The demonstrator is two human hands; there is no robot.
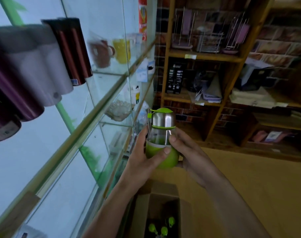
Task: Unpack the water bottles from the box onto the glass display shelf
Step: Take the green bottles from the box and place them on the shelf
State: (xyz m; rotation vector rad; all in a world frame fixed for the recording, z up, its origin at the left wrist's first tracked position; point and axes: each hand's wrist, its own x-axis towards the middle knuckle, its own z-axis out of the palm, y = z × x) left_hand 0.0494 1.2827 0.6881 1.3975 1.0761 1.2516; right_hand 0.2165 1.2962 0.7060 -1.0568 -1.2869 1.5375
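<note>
The left hand's (143, 158) grip curls round the bottle's (161, 133) soft-looking green sleeve, thumb laid across the front. The right hand (189, 157) cups the other side, its thumb pressed on the clear middle band. Both forearms reach up from below. The bottle is squat and rounded, with a domed green cap, a brushed steel shoulder and a strap at its side. It is held nearly upright in the air, above the box (163, 203) and just beside the glass shelf (98, 100). The brown cardboard box stands open below, with three green caps (163, 230) showing in its dark interior. Glossy cylindrical flasks (69, 48) stand on an upper glass tier.
</note>
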